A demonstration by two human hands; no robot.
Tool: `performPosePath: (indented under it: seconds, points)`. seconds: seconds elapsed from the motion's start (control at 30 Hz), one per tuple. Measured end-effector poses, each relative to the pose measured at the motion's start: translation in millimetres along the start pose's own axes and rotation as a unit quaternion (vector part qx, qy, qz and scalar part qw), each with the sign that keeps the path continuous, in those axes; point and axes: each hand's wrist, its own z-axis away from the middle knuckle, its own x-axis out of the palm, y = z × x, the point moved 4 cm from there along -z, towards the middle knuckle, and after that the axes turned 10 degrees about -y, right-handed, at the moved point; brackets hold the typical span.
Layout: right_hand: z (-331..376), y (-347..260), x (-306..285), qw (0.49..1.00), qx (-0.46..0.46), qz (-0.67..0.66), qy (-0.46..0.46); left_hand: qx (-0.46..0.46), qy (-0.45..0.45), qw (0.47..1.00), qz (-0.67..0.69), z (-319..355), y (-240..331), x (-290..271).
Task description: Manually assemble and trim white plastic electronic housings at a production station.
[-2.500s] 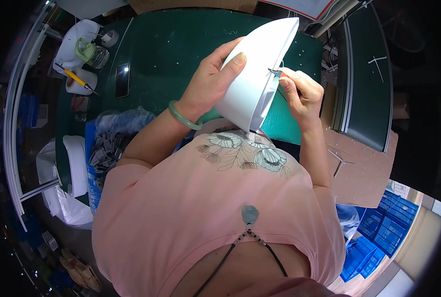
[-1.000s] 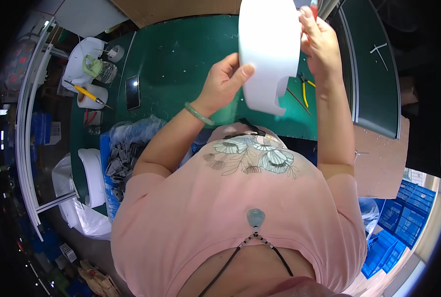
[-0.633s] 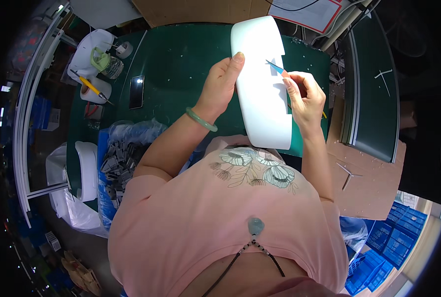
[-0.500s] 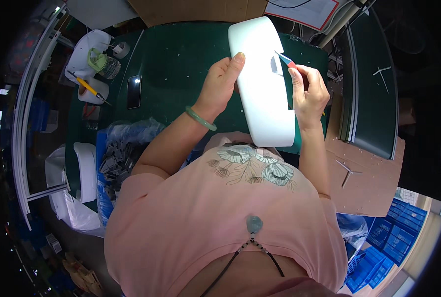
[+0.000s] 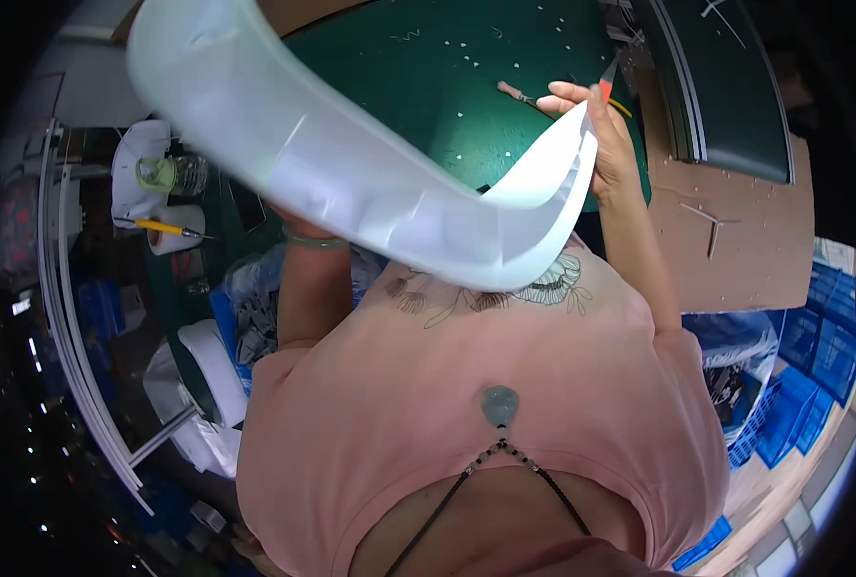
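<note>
A long white curved plastic cover (image 5: 351, 183) is raised in front of me, its hollow, ribbed inner side showing. My left hand (image 5: 303, 223) grips the cover from behind; most of its fingers are hidden, and a green bangle circles that wrist. At the cover's right end, my right hand (image 5: 612, 154) is up against the edge. A small knife (image 5: 607, 88) with a red grip and pointed blade is held between this hand's thumb and fingers, the blade pointing up and away.
White scraps and a thin tool with a pinkish handle (image 5: 512, 90) lie on the green table (image 5: 399, 58). Leftward are a tape roll (image 5: 175, 231), a yellow pen-like tool (image 5: 159, 227) and a bottle (image 5: 189, 175). Cardboard (image 5: 745, 250) and blue crates (image 5: 812, 327) are on the right.
The cover has been turned from its smooth outside to its hollow inside and swung up to the left. My right hand keeps the knife, its blade now turned away from the cover.
</note>
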Motion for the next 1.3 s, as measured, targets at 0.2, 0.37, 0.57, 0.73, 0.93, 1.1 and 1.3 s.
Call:
performPosePath:
  seconds: [0.2,0.37,0.57,0.73,0.93,1.1,1.3]
  points:
    - [-24,-34,36,0.975,-0.135,0.149,-0.093,-0.39,0.092,0.908,-0.124,-10,-110,11]
    - [2,-61,34,0.937,-0.088,0.325,-0.092,-0.334,0.105,0.927,-0.133,-9,-101,16]
    - [65,-45,37,0.818,-0.146,0.544,-0.115,-0.288,0.149,0.916,-0.238,-14,-80,14]
    - [59,-47,40,0.799,-0.165,0.567,-0.116,-0.286,0.149,0.924,-0.204,-17,-83,18]
    - [38,-51,33,0.789,-0.19,0.57,-0.126,-0.315,0.129,0.913,-0.223,-12,-87,20]
    - [14,-48,28,0.797,-0.247,0.537,-0.121,-0.322,0.124,0.916,-0.205,-14,-85,28]
    - [-52,-37,-10,0.881,-0.208,0.425,-0.03,-0.349,0.065,0.914,-0.196,-9,-95,35]
